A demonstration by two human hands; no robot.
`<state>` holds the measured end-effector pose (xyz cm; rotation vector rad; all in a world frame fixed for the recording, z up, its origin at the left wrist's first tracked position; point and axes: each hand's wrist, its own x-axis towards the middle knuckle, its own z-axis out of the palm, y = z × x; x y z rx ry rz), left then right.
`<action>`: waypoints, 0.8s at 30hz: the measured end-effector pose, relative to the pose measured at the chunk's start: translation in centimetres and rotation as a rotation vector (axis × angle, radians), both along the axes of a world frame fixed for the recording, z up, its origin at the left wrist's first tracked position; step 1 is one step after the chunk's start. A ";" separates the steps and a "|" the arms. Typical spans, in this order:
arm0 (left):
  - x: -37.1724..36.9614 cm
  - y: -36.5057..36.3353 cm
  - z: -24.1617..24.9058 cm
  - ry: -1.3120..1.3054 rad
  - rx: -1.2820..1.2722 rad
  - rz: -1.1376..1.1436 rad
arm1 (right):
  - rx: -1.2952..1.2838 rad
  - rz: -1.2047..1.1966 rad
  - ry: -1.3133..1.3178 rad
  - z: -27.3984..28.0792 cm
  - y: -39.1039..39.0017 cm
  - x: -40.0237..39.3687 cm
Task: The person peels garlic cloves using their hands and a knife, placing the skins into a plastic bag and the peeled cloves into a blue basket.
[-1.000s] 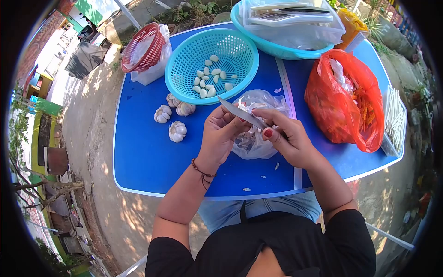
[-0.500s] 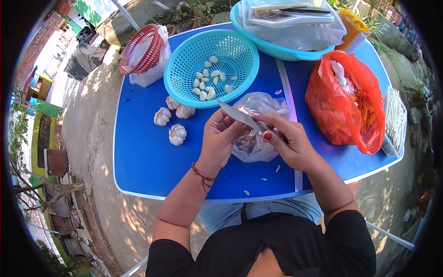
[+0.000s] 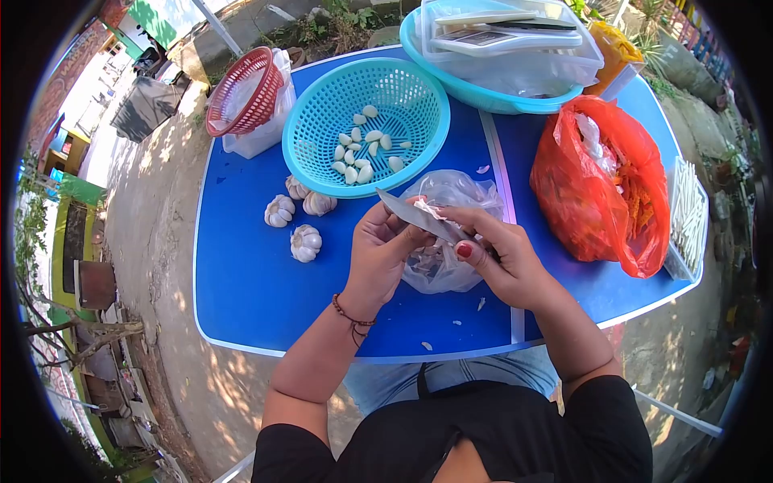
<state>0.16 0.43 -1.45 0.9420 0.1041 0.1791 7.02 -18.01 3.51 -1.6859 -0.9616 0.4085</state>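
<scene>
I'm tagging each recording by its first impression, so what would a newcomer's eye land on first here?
Probably the bright red plastic bag, standing open on the right side of the blue table. Next might come the knife at center, held in the right hand with its blade slanting across the fingers of the left hand. Beyond them, the turquoise basket stands out, with pale garlic cloves inside.
</scene>
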 end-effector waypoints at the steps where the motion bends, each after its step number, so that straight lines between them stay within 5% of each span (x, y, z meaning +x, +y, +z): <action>1: 0.0 0.0 0.0 0.009 0.007 0.005 | 0.002 -0.014 -0.029 -0.1 0.1 0.0; 4: 0.2 -0.1 0.1 0.012 0.009 0.018 | 0.006 -0.055 -0.078 -0.4 0.3 -0.2; 13: 0.4 -0.2 0.7 -0.004 0.012 -0.027 | 0.143 -0.018 0.535 -0.9 -0.1 0.1; 24: 0.3 0.1 1.5 0.036 0.037 -0.126 | 0.205 -0.173 0.477 -1.1 -0.6 1.3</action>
